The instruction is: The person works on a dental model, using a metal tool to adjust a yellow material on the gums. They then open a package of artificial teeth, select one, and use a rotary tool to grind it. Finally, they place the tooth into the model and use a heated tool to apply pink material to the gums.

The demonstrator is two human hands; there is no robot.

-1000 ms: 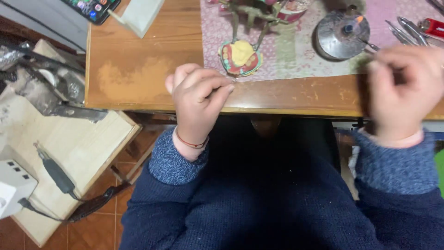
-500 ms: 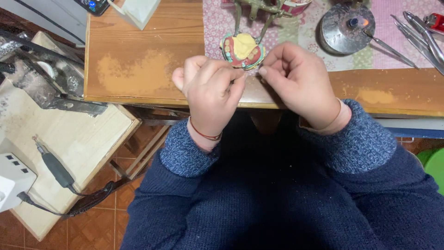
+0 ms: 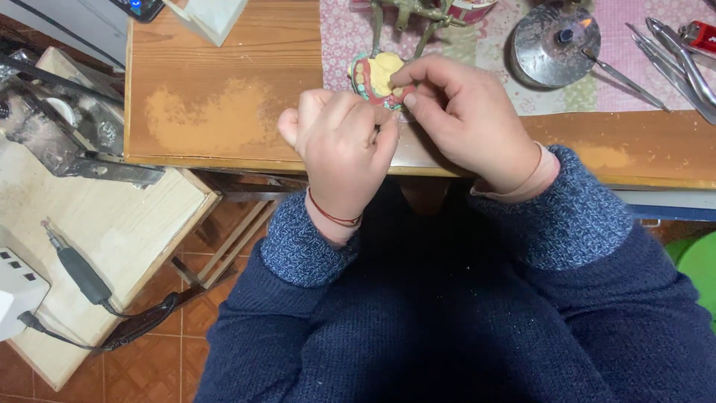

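Fingers of the right hand (image 3: 466,123) were bent and pinched on the near edge of the dental model (image 3: 377,78), a small yellow cast with a red wax rim and a greenish border. It lay on the patterned cloth (image 3: 339,37) at the front of the wooden table (image 3: 216,112), under a brass frame (image 3: 410,15). The left hand (image 3: 339,145) was curled into a loose fist just beside it; I could not tell if it held anything. The model looked light and stiff, but I judged it fragile: the wax is soft and marks easily, and the plaster can chip. It seemed safer to hold it by the hard base, with 2 or 3 fingertips, not by the wax rim.
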